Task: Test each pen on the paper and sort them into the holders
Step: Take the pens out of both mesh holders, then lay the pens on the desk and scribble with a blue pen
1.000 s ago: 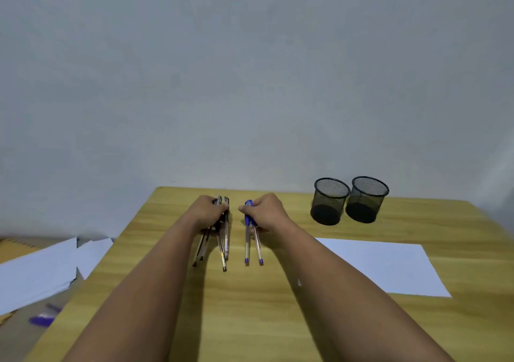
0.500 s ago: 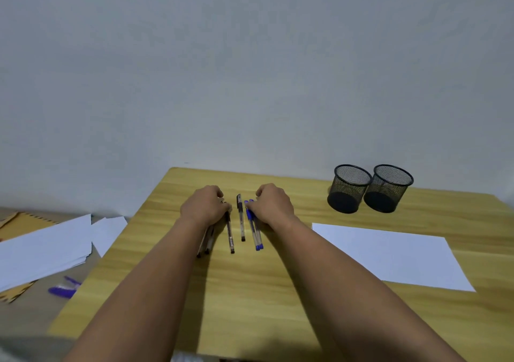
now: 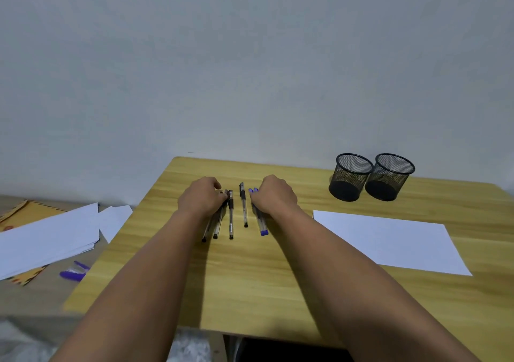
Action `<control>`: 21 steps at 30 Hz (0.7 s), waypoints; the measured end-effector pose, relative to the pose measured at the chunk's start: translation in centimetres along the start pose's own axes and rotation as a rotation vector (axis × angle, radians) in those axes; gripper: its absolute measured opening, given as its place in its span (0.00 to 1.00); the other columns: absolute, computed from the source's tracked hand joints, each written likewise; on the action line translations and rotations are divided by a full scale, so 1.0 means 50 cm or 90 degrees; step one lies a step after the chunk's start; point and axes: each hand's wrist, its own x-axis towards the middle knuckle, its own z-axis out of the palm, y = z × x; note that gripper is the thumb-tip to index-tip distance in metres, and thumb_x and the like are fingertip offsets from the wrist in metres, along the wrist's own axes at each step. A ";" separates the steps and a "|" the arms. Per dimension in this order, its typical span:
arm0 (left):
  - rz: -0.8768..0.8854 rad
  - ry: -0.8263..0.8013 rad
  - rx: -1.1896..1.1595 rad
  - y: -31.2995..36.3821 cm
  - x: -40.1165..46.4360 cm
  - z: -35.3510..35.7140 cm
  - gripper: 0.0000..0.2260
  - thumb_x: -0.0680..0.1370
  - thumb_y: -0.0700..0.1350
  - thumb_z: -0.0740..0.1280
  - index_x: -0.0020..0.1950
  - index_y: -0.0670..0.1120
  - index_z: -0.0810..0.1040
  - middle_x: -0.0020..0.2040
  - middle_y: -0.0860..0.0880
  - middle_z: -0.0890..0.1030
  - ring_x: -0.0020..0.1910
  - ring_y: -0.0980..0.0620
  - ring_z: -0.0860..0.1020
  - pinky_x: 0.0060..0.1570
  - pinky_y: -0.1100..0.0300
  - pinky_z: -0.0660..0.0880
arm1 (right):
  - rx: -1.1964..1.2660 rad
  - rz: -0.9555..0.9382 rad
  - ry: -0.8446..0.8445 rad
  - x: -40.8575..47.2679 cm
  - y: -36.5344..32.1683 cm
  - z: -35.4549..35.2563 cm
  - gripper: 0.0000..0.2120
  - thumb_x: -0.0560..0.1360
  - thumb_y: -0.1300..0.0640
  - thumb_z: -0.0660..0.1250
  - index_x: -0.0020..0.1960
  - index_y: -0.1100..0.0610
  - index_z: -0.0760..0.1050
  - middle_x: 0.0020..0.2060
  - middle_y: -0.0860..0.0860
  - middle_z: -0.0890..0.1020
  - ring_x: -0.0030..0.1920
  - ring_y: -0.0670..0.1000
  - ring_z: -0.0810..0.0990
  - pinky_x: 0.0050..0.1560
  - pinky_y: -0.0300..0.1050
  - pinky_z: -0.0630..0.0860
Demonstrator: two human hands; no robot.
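Left hand point(image 3: 202, 201): knuckles up on the wooden table point(image 3: 250, 278), fingers curled down over the far ends of the black pens point(image 3: 219, 222). Whether the fingertips grip or merely press those pens cannot be told, as the hand hides them. Three black-tipped barrels extend toward the near side from under this hand, lying close together and fanned slightly.

Right hand point(image 3: 274, 199): same posture, fingers curled over the capped ends of the blue pens point(image 3: 261, 222). Two blue caps show just left of the knuckles; blue tips show at the near end. Grip or press cannot be told here either.

Between the hands, a single black pen point(image 3: 243, 204) lies flat, apart from both hands, running near to far, parallel to the others.

Right of the right forearm, a white paper sheet point(image 3: 389, 242) lies flat on the table. Beyond it, at the far right, two black mesh pen holders point(image 3: 371, 176) stand upright, touching side by side; no pens are visible in them.

Left of the table, on a lower surface: a loose stack of white papers point(image 3: 47, 236) over brown envelopes point(image 3: 25, 211), and a purple object point(image 3: 73, 272), too blurred to identify.
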 end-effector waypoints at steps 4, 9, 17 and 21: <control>0.005 -0.003 0.008 0.001 -0.005 0.001 0.16 0.78 0.55 0.69 0.63 0.51 0.79 0.59 0.49 0.83 0.53 0.47 0.81 0.51 0.49 0.80 | 0.013 0.006 -0.013 -0.003 0.004 0.003 0.03 0.79 0.59 0.68 0.51 0.57 0.75 0.43 0.52 0.79 0.46 0.58 0.79 0.39 0.47 0.71; 0.047 0.017 0.035 0.017 -0.017 -0.009 0.18 0.79 0.55 0.69 0.66 0.50 0.78 0.62 0.48 0.81 0.56 0.47 0.80 0.53 0.49 0.80 | 0.058 0.002 -0.005 -0.005 0.007 0.003 0.05 0.79 0.59 0.72 0.50 0.58 0.76 0.47 0.53 0.81 0.47 0.57 0.81 0.40 0.49 0.75; 0.319 -0.010 0.023 0.126 -0.061 -0.036 0.23 0.78 0.47 0.71 0.73 0.53 0.75 0.68 0.52 0.79 0.66 0.49 0.77 0.62 0.51 0.76 | 0.369 -0.064 -0.164 -0.043 0.056 -0.155 0.08 0.80 0.64 0.71 0.53 0.68 0.85 0.39 0.59 0.82 0.34 0.55 0.81 0.27 0.42 0.74; 0.384 -0.007 0.050 0.195 -0.094 -0.019 0.10 0.79 0.47 0.71 0.59 0.49 0.85 0.52 0.50 0.86 0.51 0.48 0.82 0.51 0.49 0.79 | 0.417 -0.051 -0.185 -0.083 0.120 -0.225 0.03 0.79 0.64 0.74 0.52 0.62 0.85 0.41 0.56 0.85 0.31 0.47 0.83 0.27 0.36 0.74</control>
